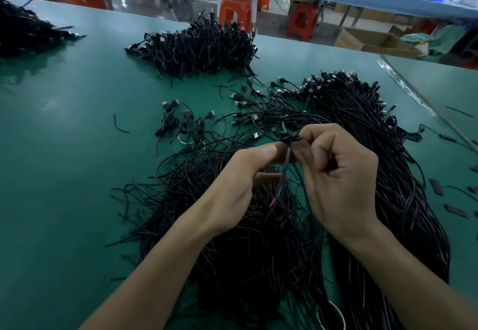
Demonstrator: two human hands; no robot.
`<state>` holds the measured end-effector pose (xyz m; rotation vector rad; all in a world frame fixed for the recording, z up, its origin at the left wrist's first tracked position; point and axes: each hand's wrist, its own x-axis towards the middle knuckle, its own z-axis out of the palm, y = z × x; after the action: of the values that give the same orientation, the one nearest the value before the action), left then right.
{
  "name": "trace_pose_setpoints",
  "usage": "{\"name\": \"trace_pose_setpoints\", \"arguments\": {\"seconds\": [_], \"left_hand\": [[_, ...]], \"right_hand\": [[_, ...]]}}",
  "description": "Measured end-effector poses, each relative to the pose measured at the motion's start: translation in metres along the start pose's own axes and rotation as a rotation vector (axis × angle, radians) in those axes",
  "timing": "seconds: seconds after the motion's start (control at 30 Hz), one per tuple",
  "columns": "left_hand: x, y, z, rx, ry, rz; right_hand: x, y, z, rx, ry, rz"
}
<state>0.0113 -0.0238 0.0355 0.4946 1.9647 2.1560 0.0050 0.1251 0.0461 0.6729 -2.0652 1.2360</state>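
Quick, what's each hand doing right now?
Left hand: thumb and finger pinch the black cable.
Right hand: fingers curled, pinching the same black cable at its coiled part.

The cable (284, 174) is blurred, its wound end unclear.

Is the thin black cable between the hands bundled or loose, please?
Partly bundled: the thin black cable is looped where the left hand and right hand pinch it; its red-tipped tail hangs loose.
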Motion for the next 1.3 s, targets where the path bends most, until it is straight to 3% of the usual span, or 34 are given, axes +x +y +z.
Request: {"name": "trace_pose_setpoints", "arguments": {"seconds": [0.07,0.13,0.23,0.4,0.57,0.7,0.83,0.9,1.0,1.1,1.2,1.3], "left_hand": [[0.002,0.001,-0.003,-0.188,-0.001,-0.122],[0.002,0.0,-0.006,-0.229,0.038,-0.193],[0.002,-0.004,-0.007,-0.148,0.124,-0.242],[0.004,-0.012,-0.007,-0.034,0.126,-0.208],[0.003,-0.013,-0.019,0.06,0.001,-0.156],[0.002,-0.015,-0.02,0.17,0.056,-0.037],[-0.001,-0.008,-0.021,0.239,0.057,0.052],[0.0,-0.004,-0.025,0.271,0.082,0.066],[0.008,-0.002,-0.047,0.187,0.319,0.005],[0.024,-0.004,-0.087,0.064,0.652,-0.038],[0.045,-0.015,-0.125,0.282,0.794,-0.066],[0.064,-0.035,-0.148,0.65,0.818,-0.138]], "right_hand": [[-0.002,0.001,0.0,0.013,-0.022,0.009],[-0.005,0.003,-0.001,-0.001,-0.065,0.027],[-0.01,0.005,-0.001,-0.069,-0.161,-0.017],[-0.012,0.008,-0.006,-0.204,-0.259,-0.088],[-0.018,0.015,-0.009,0.068,-0.194,0.283],[-0.015,0.014,-0.01,0.275,-0.202,0.483],[-0.01,0.012,-0.013,0.716,-0.252,0.753],[-0.008,0.017,-0.017,0.804,-0.249,0.828],[-0.008,0.037,-0.029,0.634,-0.102,0.904],[-0.015,0.065,-0.048,0.213,0.01,0.931],[-0.023,0.085,-0.06,-0.243,-0.166,0.845],[-0.03,0.092,-0.052,-0.464,-0.484,0.769]]}}
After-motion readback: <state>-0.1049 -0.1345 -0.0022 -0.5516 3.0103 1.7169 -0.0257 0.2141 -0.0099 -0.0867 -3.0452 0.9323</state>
